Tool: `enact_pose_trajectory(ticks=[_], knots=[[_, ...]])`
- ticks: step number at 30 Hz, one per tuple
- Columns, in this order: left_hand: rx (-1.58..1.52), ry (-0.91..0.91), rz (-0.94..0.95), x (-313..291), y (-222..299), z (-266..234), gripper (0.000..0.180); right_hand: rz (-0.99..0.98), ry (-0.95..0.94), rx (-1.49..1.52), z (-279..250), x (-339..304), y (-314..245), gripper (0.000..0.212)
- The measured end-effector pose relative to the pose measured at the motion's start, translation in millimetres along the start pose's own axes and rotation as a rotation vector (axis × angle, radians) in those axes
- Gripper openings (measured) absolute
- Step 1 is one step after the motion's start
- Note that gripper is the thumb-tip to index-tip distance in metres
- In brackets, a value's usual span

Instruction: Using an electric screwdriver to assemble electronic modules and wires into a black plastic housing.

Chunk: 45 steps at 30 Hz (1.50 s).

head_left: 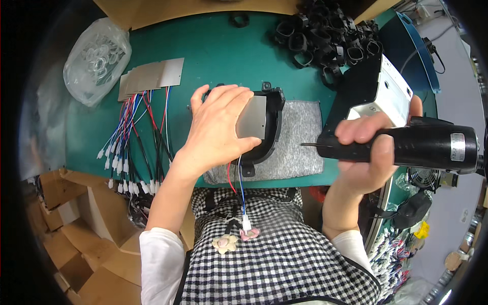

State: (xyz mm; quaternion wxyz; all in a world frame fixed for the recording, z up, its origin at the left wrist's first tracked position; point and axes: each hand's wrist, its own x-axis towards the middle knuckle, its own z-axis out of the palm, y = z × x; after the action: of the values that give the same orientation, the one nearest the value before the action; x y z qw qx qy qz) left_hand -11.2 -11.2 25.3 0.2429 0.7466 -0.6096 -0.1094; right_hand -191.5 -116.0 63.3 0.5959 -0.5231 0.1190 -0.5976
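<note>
A curved black plastic housing (277,109) lies on a grey cloth pad (304,129), with a flat grey metal plate (256,119) set in it. My left hand (218,119) is laid over the plate, fingertips at its far edge and thumb at its near edge, hiding the left part. Red and blue wires (242,188) run from the plate toward me and end in a white connector (246,222). My right hand (368,145) is wrapped round a black electric screwdriver (427,146). Its bit (309,145) points left, above the pad and apart from the housing.
At the left, a stack of metal plates (152,76) trails wires with white connectors (119,165). Behind it sits a clear bag of transparent rings (96,61). Black ring-shaped parts (325,35) are heaped at the back right. A white box-shaped device (391,89) stands near my right hand.
</note>
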Motion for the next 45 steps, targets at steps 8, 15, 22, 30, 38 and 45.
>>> enact_pose_trajectory(ticks=[8, 15, 22, 30, 38, 45], knots=[[-0.049, -0.049, -0.024, 0, -2, 5, 0.073, 0.088, -0.194, -0.140, 31, 7, 34, 0.072], [-0.112, -0.038, -0.030, 0, -6, 8, 0.071, 0.160, -0.333, -0.165, 24, 11, 58, 0.072], [-0.116, 0.000, 0.014, -1, -11, 16, 0.072, 0.178, -0.800, 0.119, 15, 26, 62, 0.075], [0.148, -0.007, 0.037, -16, -10, 26, 0.083, -0.159, 0.072, -0.099, -18, 14, -5, 0.059], [0.181, 0.003, 0.124, -15, -23, 28, 0.082, -0.391, 0.197, -0.438, -90, 18, -36, 0.056], [0.034, 0.206, 0.000, -33, -34, 15, 0.087, -0.238, 0.046, -0.859, -66, 7, -25, 0.019]])
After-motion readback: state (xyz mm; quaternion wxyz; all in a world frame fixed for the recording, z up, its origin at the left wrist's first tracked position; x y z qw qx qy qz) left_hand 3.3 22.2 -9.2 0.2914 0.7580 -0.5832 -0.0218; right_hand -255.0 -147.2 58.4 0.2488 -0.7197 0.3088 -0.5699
